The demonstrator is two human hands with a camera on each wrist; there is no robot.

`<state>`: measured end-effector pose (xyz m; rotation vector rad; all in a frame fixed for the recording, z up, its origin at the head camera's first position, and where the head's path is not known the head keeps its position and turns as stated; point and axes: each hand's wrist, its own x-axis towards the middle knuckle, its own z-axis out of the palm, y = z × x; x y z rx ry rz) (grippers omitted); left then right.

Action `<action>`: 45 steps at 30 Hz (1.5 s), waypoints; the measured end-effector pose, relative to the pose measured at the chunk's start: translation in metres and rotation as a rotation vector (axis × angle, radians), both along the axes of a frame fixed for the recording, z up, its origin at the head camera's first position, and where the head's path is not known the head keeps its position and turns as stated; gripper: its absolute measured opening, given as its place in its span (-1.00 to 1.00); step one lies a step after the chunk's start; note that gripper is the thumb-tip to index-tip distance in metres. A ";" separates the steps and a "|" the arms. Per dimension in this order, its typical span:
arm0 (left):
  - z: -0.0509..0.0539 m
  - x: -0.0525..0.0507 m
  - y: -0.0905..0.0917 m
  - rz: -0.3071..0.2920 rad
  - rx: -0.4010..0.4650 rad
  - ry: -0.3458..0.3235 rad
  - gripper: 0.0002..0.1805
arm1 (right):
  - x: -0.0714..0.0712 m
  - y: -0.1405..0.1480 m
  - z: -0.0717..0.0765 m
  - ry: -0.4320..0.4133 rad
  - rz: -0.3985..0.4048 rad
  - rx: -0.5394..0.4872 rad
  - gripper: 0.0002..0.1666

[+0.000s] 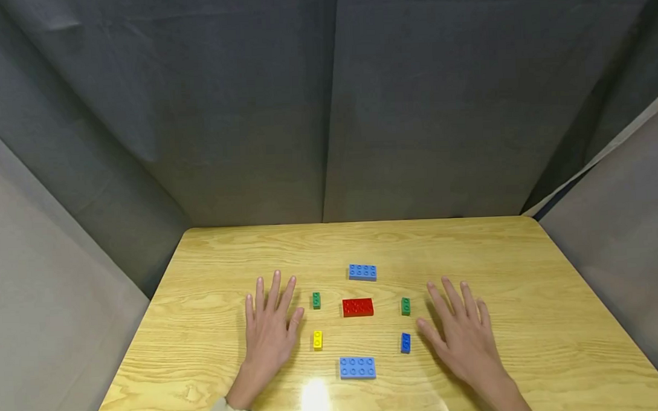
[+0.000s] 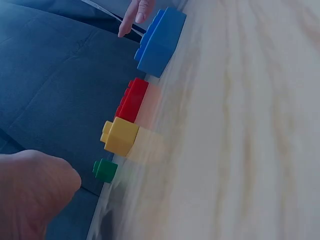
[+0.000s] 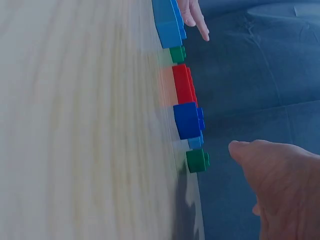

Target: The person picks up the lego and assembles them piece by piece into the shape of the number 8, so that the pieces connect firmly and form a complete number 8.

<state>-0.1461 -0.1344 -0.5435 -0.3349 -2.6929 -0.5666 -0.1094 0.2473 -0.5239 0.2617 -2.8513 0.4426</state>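
Fingers (image 1: 274, 291) splayed, left hand (image 1: 269, 336), right hand (image 1: 465, 344) empty; light-blue bricks (image 1: 362, 272) at 12, 6 o'clock from red brick (image 1: 357, 308), likely spaced for access.

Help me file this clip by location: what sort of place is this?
Probably a screened-off recording booth, though what lies beyond is hidden: grey curtains hang behind and beside a wooden table, where bricks lie spaced apart.
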 end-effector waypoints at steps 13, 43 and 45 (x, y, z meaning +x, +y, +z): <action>-0.006 0.007 0.004 -0.002 0.010 -0.047 -0.26 | 0.007 -0.023 -0.004 0.035 0.067 -0.016 -0.07; -0.006 0.021 0.009 -0.051 0.244 -0.223 -0.47 | 0.022 -0.087 -0.009 -0.032 0.293 -0.077 -0.57; -0.006 0.021 0.009 -0.071 0.297 -0.234 -0.50 | 0.024 -0.087 -0.009 -0.064 0.318 -0.086 -0.50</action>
